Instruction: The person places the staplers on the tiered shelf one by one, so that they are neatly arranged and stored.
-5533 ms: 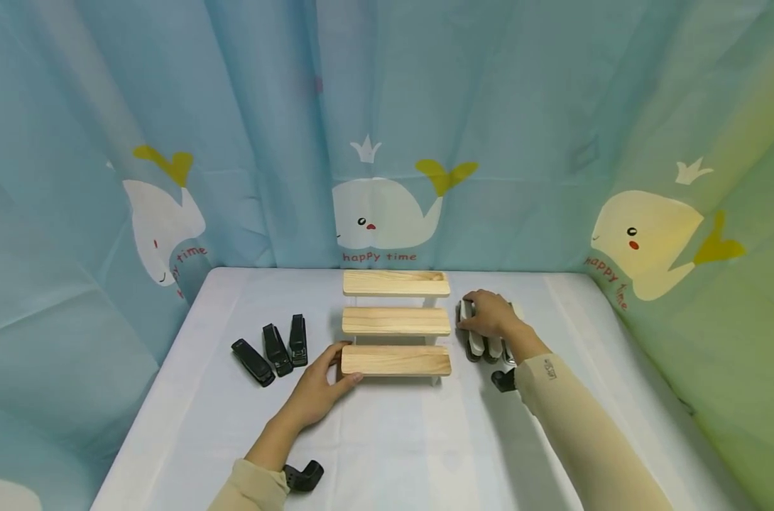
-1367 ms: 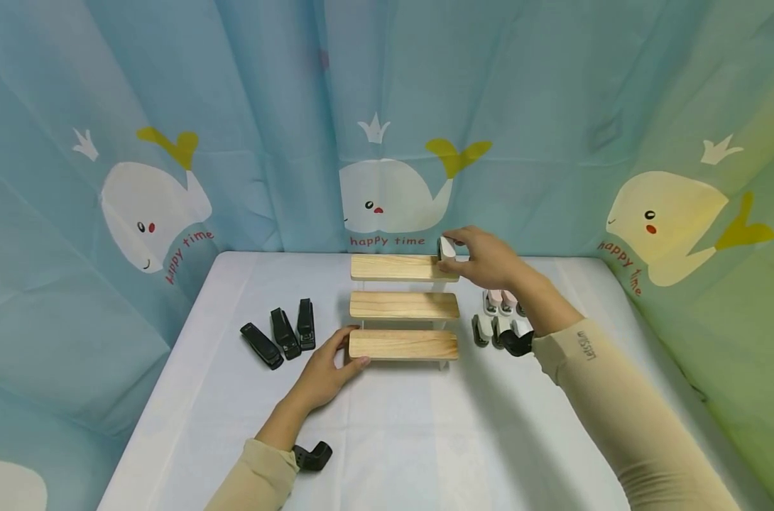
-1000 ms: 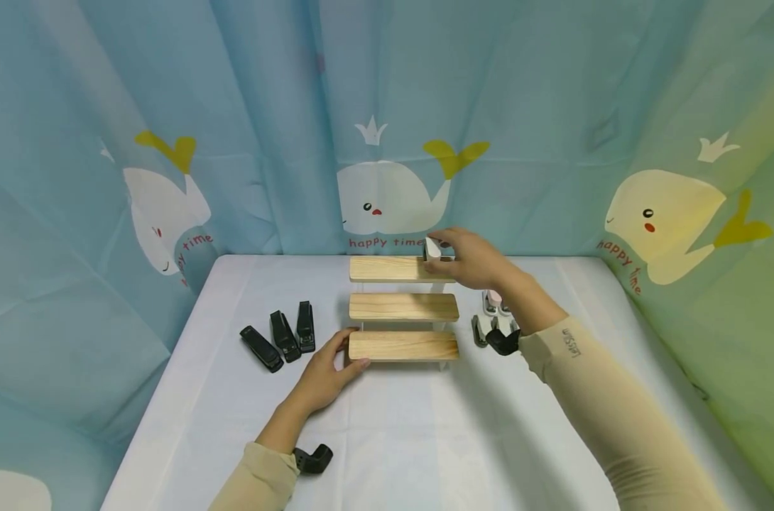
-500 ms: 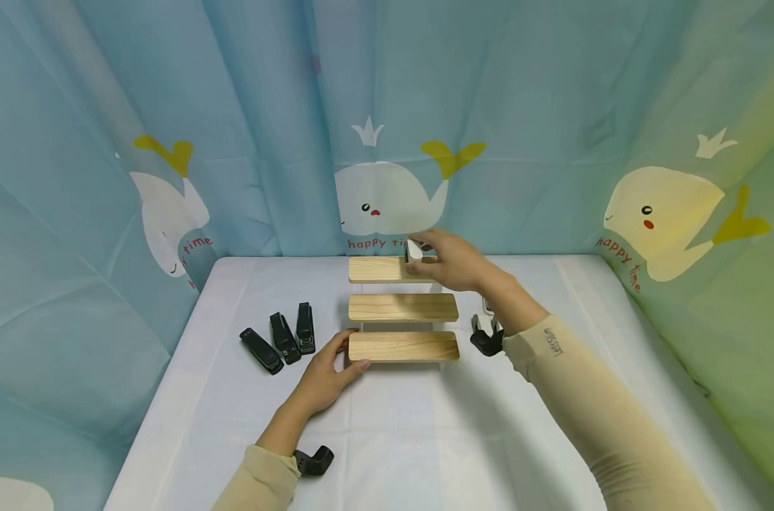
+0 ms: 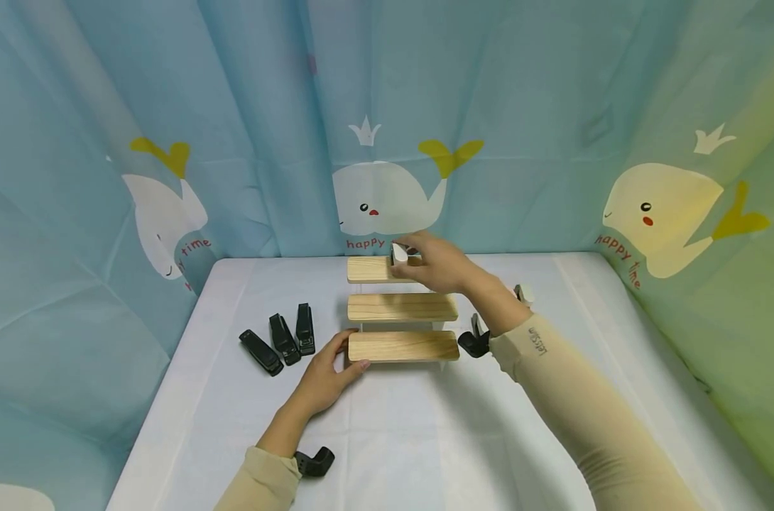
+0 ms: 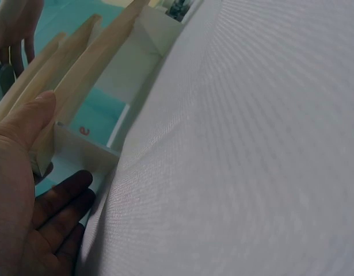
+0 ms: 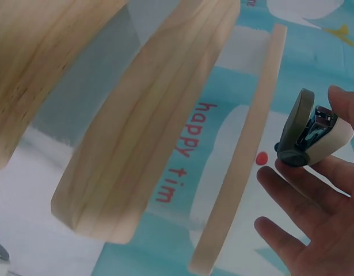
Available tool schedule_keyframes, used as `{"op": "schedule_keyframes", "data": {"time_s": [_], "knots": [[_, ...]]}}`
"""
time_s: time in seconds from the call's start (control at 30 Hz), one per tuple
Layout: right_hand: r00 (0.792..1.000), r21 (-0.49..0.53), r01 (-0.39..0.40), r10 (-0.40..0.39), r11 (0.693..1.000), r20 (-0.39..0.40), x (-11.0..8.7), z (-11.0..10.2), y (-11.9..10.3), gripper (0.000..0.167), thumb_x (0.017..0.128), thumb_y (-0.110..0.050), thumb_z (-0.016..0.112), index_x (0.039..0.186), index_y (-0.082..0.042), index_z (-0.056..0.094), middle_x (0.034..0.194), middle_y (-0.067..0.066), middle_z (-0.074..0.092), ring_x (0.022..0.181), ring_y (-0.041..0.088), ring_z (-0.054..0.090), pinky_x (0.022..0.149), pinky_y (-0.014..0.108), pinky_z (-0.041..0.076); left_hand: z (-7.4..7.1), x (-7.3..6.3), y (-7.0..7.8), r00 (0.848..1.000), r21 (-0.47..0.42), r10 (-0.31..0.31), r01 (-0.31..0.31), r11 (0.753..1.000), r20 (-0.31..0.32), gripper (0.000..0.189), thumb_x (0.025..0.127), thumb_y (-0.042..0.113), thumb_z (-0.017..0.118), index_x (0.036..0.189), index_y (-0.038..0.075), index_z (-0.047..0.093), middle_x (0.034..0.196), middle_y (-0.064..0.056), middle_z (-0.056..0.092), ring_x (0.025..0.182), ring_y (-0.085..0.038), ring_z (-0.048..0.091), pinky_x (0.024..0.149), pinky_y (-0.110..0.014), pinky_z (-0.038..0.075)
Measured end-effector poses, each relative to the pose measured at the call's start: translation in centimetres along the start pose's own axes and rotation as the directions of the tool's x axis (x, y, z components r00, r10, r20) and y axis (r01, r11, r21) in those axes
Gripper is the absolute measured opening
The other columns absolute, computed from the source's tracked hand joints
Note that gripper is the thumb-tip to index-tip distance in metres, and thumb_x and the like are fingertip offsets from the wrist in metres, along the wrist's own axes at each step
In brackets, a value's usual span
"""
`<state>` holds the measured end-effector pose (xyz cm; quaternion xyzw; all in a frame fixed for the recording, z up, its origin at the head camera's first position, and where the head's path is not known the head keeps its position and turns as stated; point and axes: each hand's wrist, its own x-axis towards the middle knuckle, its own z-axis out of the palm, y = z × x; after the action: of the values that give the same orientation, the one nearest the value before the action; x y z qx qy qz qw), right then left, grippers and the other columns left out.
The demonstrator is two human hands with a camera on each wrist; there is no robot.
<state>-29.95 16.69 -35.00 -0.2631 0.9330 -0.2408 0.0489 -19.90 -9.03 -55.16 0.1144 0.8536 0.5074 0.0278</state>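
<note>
My right hand (image 5: 441, 264) pinches a small white and grey stapler (image 5: 399, 254) at the top board of a three-step wooden display stand (image 5: 402, 346). In the right wrist view the stapler (image 7: 309, 135) sits between thumb and fingertips, apart from the top board's (image 7: 243, 155) edge as seen there. My left hand (image 5: 323, 376) grips the left end of the lowest board; the left wrist view has the thumb along the wood and some fingers loose beside the white side support (image 6: 84, 152). Small light staplers (image 5: 523, 293) at the right are mostly hidden by my right forearm.
Three black staplers (image 5: 285, 339) lie side by side on the white tablecloth (image 5: 387, 440) left of the stand. A blue curtain (image 5: 259, 106) with whale prints hangs right behind the table's back edge. Each wrist carries a black camera mount (image 5: 315, 463).
My right hand took a light stapler from the group at the right and raised it to the top board. Since then it has slid leftward along that board. My left hand stays on the stand.
</note>
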Motion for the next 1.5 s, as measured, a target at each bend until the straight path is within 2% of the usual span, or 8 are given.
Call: {"op": "schedule_keyframes", "data": {"time_s": [0.33, 0.63, 0.9, 1.3, 1.5], "knots": [[1.0, 0.017, 0.019, -0.019, 1.0, -0.009, 0.8, 1.0, -0.3, 0.069, 0.1, -0.045, 0.066, 0.156, -0.01, 0.045, 0.146, 0.011, 0.057, 0.126, 0.028, 0.06, 0.107, 0.05, 0.05, 0.1, 0.1, -0.1, 1.0, -0.001, -0.001, 0.001, 1.0, -0.001, 0.073, 0.091, 0.058, 0.074, 0.152, 0.031, 0.047, 0.147, -0.004, 0.061, 0.144, -0.028, 0.051, 0.123, -0.057, 0.032], [1.0, 0.047, 0.019, -0.019, 0.999, -0.005, 1.2, 1.6, -0.8, 0.07, 0.1, -0.045, 0.066, 0.157, -0.012, 0.045, 0.144, 0.01, 0.056, 0.125, 0.028, 0.06, 0.107, 0.05, 0.05, 0.0, 0.1, -0.1, 1.0, -0.009, -0.002, 0.002, 1.0, 0.006, 0.073, 0.091, 0.059, 0.073, 0.152, 0.032, 0.046, 0.147, -0.003, 0.061, 0.144, -0.026, 0.05, 0.123, -0.057, 0.032], [1.0, 0.031, 0.027, -0.027, 0.999, -0.004, 1.8, 2.1, -1.0, 0.071, 0.1, -0.048, 0.065, 0.158, -0.013, 0.043, 0.147, 0.011, 0.055, 0.127, 0.03, 0.06, 0.108, 0.051, 0.05, 0.0, 0.1, -0.1, 1.0, -0.012, -0.003, 0.003, 1.0, 0.012, 0.073, 0.091, 0.059, 0.073, 0.153, 0.032, 0.046, 0.147, -0.002, 0.061, 0.144, -0.025, 0.05, 0.123, -0.057, 0.032], [0.999, 0.028, 0.047, -0.047, 0.998, -0.02, 2.8, 2.9, -2.0, 0.068, 0.101, -0.047, 0.065, 0.156, -0.011, 0.047, 0.114, 0.005, 0.06, 0.094, 0.021, 0.059, 0.086, 0.04, 0.051, -0.1, 0.2, -0.1, 1.0, -0.009, -0.003, 0.003, 1.0, 0.016, 0.073, 0.09, 0.06, 0.073, 0.153, 0.035, 0.045, 0.148, -0.003, 0.06, 0.144, -0.027, 0.05, 0.122, -0.058, 0.034], [0.998, 0.023, 0.051, -0.05, 0.998, -0.024, 3.2, 3.2, -2.4, 0.068, 0.101, -0.047, 0.066, 0.155, -0.01, 0.048, 0.117, 0.005, 0.06, 0.096, 0.021, 0.059, 0.088, 0.041, 0.052, -0.2, 0.2, -0.1, 1.0, -0.002, -0.005, 0.005, 1.0, 0.013, 0.072, 0.09, 0.06, 0.073, 0.153, 0.035, 0.046, 0.148, -0.003, 0.06, 0.144, -0.027, 0.05, 0.122, -0.058, 0.034]]}}
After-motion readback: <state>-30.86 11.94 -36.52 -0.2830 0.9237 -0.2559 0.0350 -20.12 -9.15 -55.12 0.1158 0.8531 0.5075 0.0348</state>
